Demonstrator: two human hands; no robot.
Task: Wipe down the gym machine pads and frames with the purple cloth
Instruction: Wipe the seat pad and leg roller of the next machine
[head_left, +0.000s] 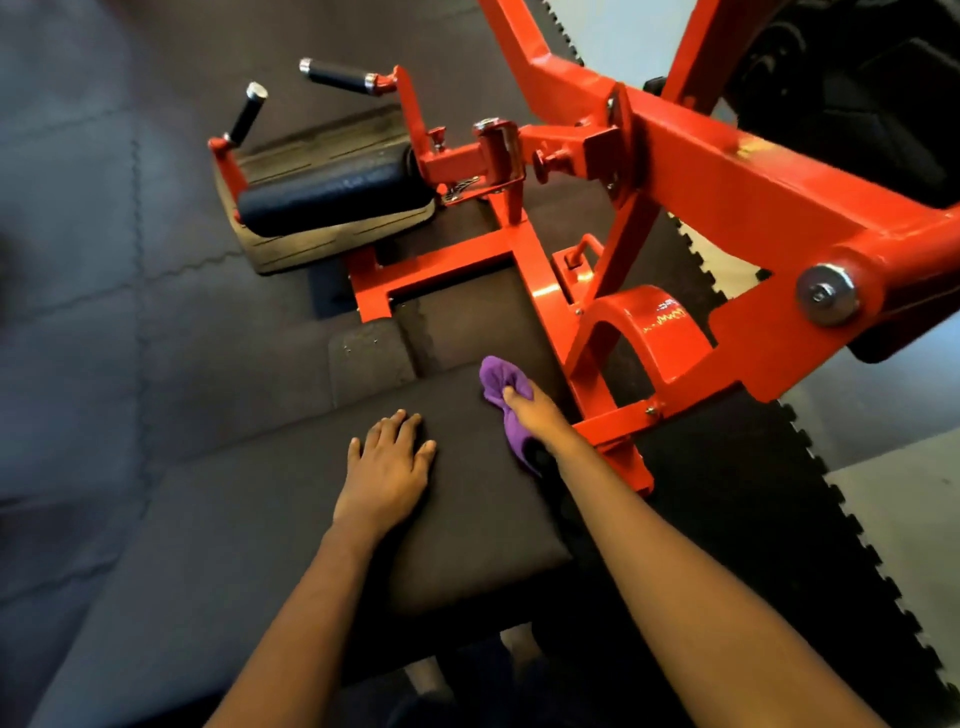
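Right hand has its grip closed around the purple cloth at the black seat pad's far right corner, beside the red frame. Left hand lies flat on the pad, fingers spread, holding nothing.

Moderate indoor light, glare streaks on the red frame at upper right, dim floor mats at left, blurred left edge, wide-angle bending toward corners.

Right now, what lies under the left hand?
The left hand rests flat, fingers spread, on the black seat pad. The patch of pad beneath the palm is covered, so its surface there cannot be seen.
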